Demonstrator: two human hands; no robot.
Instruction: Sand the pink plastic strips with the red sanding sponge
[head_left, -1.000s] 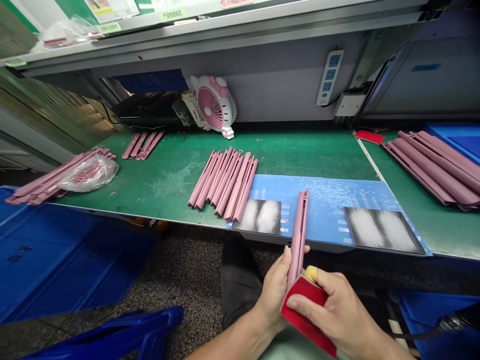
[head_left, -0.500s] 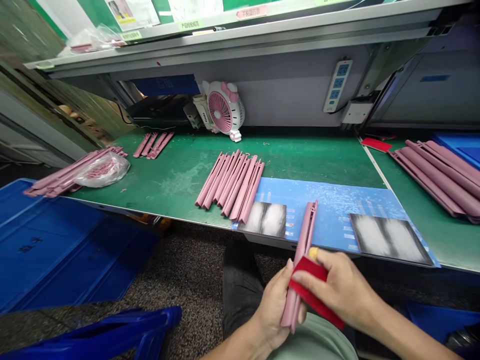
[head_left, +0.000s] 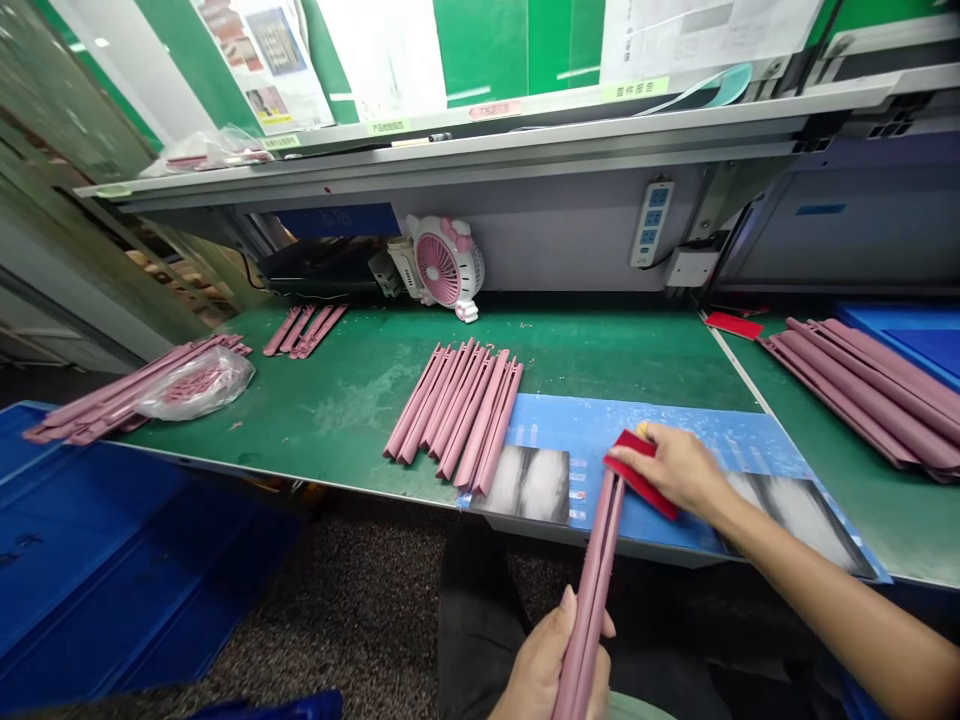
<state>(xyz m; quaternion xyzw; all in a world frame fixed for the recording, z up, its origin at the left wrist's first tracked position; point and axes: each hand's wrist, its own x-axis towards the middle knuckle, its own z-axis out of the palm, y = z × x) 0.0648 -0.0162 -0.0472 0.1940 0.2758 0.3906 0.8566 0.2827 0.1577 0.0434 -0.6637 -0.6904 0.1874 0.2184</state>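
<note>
Two hands work in front of the counter: the left grip [head_left: 544,665] is closed around the lower part of a long pink plastic bar [head_left: 589,610], whose long axis rises away from the person toward the green-topped counter [head_left: 600,350]. The right grip [head_left: 675,468], pinching a red rectangular sanding pad [head_left: 639,475] above a blue mat [head_left: 660,520], sits just beside the bar's upper end and is the nearer hand to it; a row of matching pink bars [head_left: 454,420] lies further left.
</note>
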